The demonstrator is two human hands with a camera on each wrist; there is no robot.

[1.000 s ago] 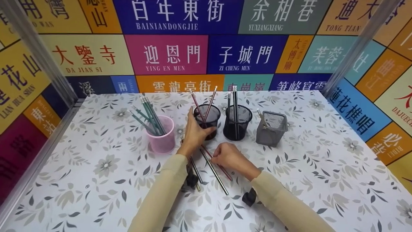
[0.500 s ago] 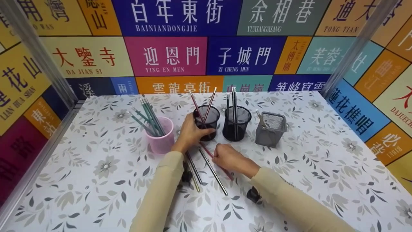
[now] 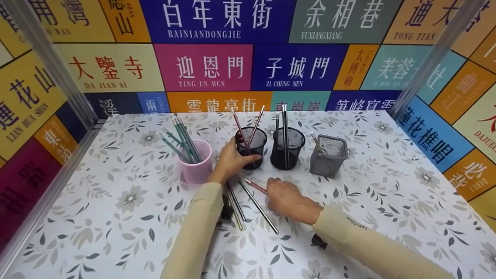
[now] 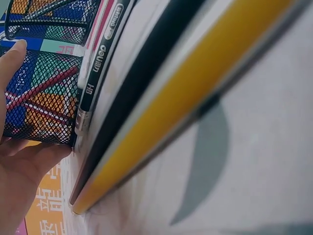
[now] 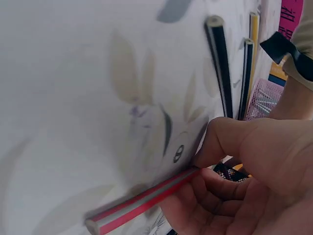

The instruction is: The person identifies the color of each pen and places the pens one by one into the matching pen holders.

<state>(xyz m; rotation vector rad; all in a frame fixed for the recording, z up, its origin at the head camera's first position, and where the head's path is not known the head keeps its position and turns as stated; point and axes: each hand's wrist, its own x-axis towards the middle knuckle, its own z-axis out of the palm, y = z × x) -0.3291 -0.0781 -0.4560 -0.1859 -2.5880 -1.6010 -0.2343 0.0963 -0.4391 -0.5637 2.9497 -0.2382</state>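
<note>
My left hand [image 3: 230, 161] grips a round black mesh pencil cup [image 3: 257, 149] from its left side, thumb across the front. Two red striped pencils [image 3: 239, 124] lean crosswise inside it. My right hand [image 3: 288, 199] pinches another red pencil [image 3: 255, 186] between thumb and fingers, low over the table in front of the cups. In the right wrist view, that red pencil [image 5: 146, 198] sticks out past the fingertips, close to the cloth. Between the hands lie a black pencil [image 3: 259, 207], a second black pencil [image 3: 237, 202] and a yellow pencil [image 3: 236, 215] beside it.
A pink cup [image 3: 197, 170] with several green pencils stands left of the left hand. To the right are a second black mesh cup [image 3: 277, 155] with black pencils and a square grey mesh holder [image 3: 325, 164] with one pencil. Sign-printed panels [image 3: 203, 68] border the flowered tabletop [image 3: 116, 240].
The right hand has closed on the red pencil and moved right with it, away from the black pencil. The left hand keeps its hold on the mesh cup, its fingers lower.
</note>
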